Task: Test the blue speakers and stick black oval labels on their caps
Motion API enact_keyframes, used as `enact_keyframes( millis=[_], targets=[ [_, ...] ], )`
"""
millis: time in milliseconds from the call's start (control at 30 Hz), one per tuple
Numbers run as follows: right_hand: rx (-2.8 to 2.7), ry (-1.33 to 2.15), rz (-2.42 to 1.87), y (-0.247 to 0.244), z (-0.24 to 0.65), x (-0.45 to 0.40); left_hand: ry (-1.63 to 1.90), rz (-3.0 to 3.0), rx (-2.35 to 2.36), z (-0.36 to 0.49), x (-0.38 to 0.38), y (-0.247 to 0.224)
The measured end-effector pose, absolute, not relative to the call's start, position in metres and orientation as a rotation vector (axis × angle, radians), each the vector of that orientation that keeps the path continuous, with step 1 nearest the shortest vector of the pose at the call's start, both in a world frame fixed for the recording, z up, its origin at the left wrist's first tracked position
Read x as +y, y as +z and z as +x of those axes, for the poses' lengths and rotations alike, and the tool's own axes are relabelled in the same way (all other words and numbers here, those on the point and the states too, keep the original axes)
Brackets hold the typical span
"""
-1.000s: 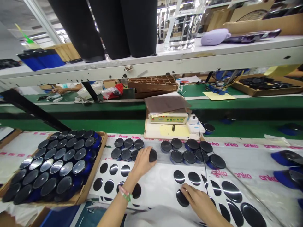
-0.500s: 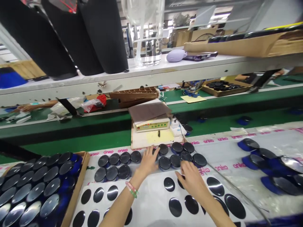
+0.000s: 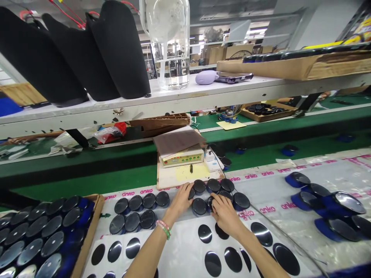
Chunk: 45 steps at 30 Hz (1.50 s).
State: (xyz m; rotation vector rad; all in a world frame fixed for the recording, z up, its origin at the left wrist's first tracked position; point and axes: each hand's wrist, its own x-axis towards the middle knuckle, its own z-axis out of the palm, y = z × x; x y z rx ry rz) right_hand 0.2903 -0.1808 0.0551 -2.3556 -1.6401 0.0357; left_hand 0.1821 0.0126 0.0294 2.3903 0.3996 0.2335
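Note:
My left hand (image 3: 180, 200), with beaded bracelets on its wrist, has its fingers curled round a black-topped round part at the left end of the middle group. My right hand (image 3: 224, 212) has its fingers bent down on another black-topped part (image 3: 210, 204) in the front row of that group. Between my hands stands a round part (image 3: 199, 206), with more (image 3: 213, 185) behind it. A second group of round parts (image 3: 132, 222) stands left of my left hand. Below my hands lies a white sheet (image 3: 179, 243) bearing black discs (image 3: 213, 263).
At the left is a cardboard tray (image 3: 87, 235) full of blue, black-topped parts. Loose blue parts (image 3: 315, 193) stand at the right. A control box (image 3: 182, 157) sits behind my hands. Overhead, a shelf (image 3: 174, 102) holds a jug (image 3: 171, 65); a thin cable crosses the right side.
My right hand has moved left onto a front-row part, its fingers now more bent. My left hand stays at the left end of the group. The camera view has shifted slightly.

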Motion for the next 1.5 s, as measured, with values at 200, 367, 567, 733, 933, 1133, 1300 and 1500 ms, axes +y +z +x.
enact_keyframes(
  millis=[200, 367, 567, 733, 933, 1133, 1300, 1500],
  targets=[
    [-1.632, 0.038, -2.301, 0.059, 0.297, -0.184, 0.219, 2.305, 0.35, 0.161, 0.01, 0.028],
    [-1.648, 0.073, -2.273, 0.05, 0.29, -0.175, 0.378, 2.195, 0.499, 0.16, 0.009, 0.017],
    [-1.571, 0.083, -2.272, 0.067, 0.288, -0.16, 0.567, 2.047, 0.646, 0.165, 0.009, 0.016],
    [-1.631, 0.156, -2.204, 0.064, 0.269, -0.14, 0.593, 1.985, 0.638, 0.159, 0.006, 0.021],
    [-1.619, 0.189, -2.154, 0.06, 0.257, -0.137, 0.552, 1.981, 0.635, 0.158, 0.002, 0.019],
    [-1.652, 0.142, -2.094, 0.057, 0.256, -0.147, 0.463, 2.09, 0.624, 0.157, 0.006, 0.017],
    [-1.576, 0.004, -2.114, 0.052, 0.27, -0.145, 0.356, 2.293, 0.488, 0.17, 0.014, 0.036],
    [-1.37, -0.195, -2.209, 0.03, 0.323, -0.147, 0.27, 2.505, 0.331, 0.213, -0.003, 0.04]
  ],
)
